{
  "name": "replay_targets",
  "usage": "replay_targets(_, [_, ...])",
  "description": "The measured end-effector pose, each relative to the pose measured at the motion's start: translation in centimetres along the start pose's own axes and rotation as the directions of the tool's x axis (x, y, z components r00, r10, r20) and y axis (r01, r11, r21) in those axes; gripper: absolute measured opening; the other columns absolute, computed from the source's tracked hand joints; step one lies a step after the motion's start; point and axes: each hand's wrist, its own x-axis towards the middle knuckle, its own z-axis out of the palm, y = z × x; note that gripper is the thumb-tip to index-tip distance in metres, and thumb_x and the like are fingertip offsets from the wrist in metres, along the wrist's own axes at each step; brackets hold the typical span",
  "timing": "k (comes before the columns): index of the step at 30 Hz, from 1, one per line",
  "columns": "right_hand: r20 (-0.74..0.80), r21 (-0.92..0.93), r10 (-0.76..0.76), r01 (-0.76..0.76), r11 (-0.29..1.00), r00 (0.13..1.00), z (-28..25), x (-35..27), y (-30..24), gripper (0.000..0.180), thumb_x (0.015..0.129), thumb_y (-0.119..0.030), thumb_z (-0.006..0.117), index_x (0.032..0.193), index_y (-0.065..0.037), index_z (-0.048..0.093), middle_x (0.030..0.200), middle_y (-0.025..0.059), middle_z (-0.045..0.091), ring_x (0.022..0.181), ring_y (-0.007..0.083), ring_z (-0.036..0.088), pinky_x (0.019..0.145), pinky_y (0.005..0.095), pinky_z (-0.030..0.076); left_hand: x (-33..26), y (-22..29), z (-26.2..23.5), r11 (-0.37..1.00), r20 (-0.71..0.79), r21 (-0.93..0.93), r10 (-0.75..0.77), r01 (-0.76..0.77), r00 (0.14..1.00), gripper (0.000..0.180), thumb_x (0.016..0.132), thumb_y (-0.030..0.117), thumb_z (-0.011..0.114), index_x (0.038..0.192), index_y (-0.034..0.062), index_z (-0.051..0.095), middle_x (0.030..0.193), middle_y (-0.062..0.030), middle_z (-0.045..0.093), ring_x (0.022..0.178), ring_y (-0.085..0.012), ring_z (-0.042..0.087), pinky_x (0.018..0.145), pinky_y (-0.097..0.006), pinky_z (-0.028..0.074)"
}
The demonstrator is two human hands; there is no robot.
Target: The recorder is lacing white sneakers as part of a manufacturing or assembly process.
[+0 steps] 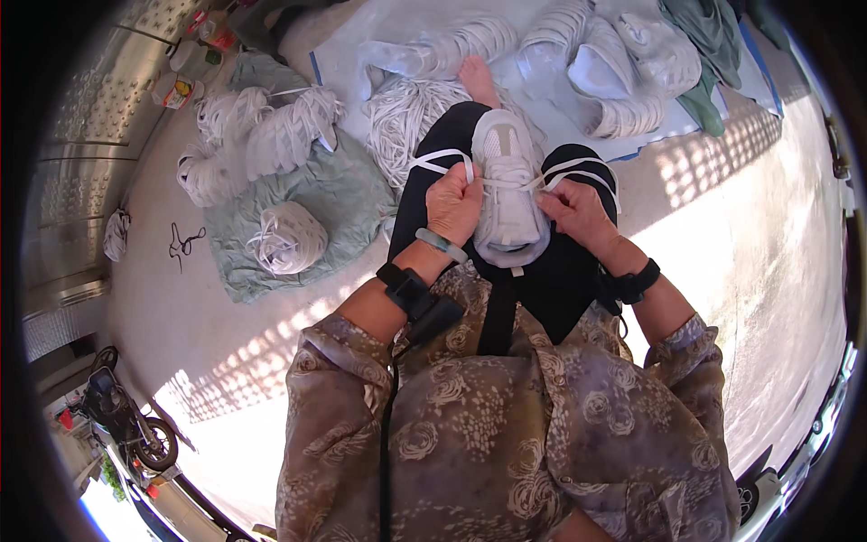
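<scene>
A white sneaker point(508, 190) rests on my lap, toe pointing away from me. My left hand point(453, 204) is closed on a flat white lace point(440, 163) at the shoe's left side. My right hand point(576, 210) pinches the other white lace end point(585, 170) at the shoe's right side. Both laces loop out from the eyelets. Each wrist wears a black band, and the left also carries a pale green bangle.
Bundles of white laces point(262, 135) lie on a green cloth point(343, 194) to my left. More white shoes point(632, 63) and lace bundles sit on a sheet ahead. A metal wall point(90, 135) stands at far left, a motorbike point(126, 420) at lower left.
</scene>
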Motion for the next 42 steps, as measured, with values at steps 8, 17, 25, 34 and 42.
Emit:
replay_targets(8, [0.056, 0.036, 0.035, -0.037, 0.999, 0.998, -0.3, -0.3, 0.0, 0.027, 0.080, -0.023, 0.064, 0.071, 0.002, 0.060, 0.052, 0.0047, 0.053, 0.044, 0.0098, 0.050, 0.043, 0.0253, 0.040, 0.1, -0.2, 0.4, 0.979, -0.098, 0.168, 0.132, -0.114, 0.986, 0.013, 0.077, 0.008, 0.054, 0.088, 0.0032, 0.058, 0.076, -0.0162, 0.062, 0.070, -0.0301, 0.062, 0.063, -0.034, 0.048])
replay_targets(17, [0.158, 0.250, 0.177, -0.213, 0.945, 0.971, -1.2, -0.6, -0.3, 0.030, 0.084, -0.026, 0.061, 0.066, -0.001, 0.057, 0.055, 0.0016, 0.053, 0.045, 0.0069, 0.051, 0.041, 0.0206, 0.041, -0.7, 1.8, 0.3, 0.924, -0.057, 0.295, 0.272, -0.244, 0.961, 0.016, 0.077, 0.007, 0.052, 0.092, 0.0022, 0.057, 0.073, -0.0196, 0.060, 0.070, -0.0362, 0.060, 0.060, -0.038, 0.048])
replay_targets(25, [0.227, 0.230, 0.143, -0.195, 0.953, 0.963, -1.6, -1.1, -0.3, 0.027, 0.087, -0.024, 0.058, 0.067, -0.005, 0.055, 0.059, -0.0006, 0.056, 0.048, 0.0044, 0.051, 0.044, 0.0182, 0.041, -0.5, 1.5, 0.2, 0.836, 0.035, 0.453, 0.331, -0.311, 0.943, 0.018, 0.078, 0.006, 0.056, 0.096, 0.0030, 0.056, 0.066, -0.0103, 0.060, 0.058, -0.0176, 0.059, 0.054, -0.029, 0.045])
replay_targets(34, [0.002, 0.021, -0.175, 0.175, 0.984, 0.984, -0.7, -0.8, -1.4, 0.020, 0.079, -0.019, 0.063, 0.070, -0.003, 0.054, 0.056, 0.0056, 0.053, 0.053, 0.0122, 0.056, 0.048, 0.0255, 0.045, -1.2, 5.7, -1.3, 0.888, 0.077, 0.448, 0.079, -0.105, 0.994, 0.039, 0.068, 0.024, 0.071, 0.088, 0.0059, 0.042, 0.058, -0.0082, 0.056, 0.055, -0.0290, 0.057, 0.052, -0.038, 0.043])
replay_targets(42, [0.192, -0.627, -0.399, 0.424, 0.653, 0.897, 0.8, -0.2, -2.2, 0.037, 0.073, -0.027, 0.065, 0.099, -0.009, 0.046, 0.076, 0.0102, 0.058, 0.066, 0.0273, 0.062, 0.054, 0.0356, 0.048, -2.7, 3.8, -1.3, 0.639, 0.412, 0.558, 0.340, -0.529, 0.845, 0.057, 0.070, 0.028, 0.065, 0.110, -0.0003, 0.037, 0.085, -0.0201, 0.057, 0.077, -0.0355, 0.059, 0.065, -0.041, 0.047])
